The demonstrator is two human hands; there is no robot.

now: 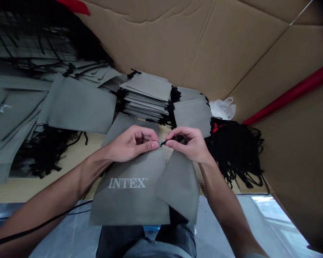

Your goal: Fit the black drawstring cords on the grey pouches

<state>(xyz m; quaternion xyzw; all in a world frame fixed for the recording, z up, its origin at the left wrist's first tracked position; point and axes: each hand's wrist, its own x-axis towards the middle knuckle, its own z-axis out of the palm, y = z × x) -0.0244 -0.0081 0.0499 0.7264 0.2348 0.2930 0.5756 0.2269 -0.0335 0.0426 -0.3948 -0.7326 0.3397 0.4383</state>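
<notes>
A grey INTEX bag (131, 204) hangs flat over the table edge above my lap, with a second grey piece (181, 182) beside it on the right. My left hand (133, 143) is closed in a pinch at the bag's top corner. Just to the right, my right hand (190, 143) pinches a black cord (164, 142), its tip poking out toward the left fingertips. The two hands are close but apart. Whether the cord's tip touches the bag corner, I cannot tell.
Stacks of grey bags (148, 86) with black cords stand behind my hands. More grey bags (78, 104) lie at left. A heap of black cords (234, 150) sits at right, near a white plastic bag (223, 108). Cardboard walls (161, 36) enclose the back and right.
</notes>
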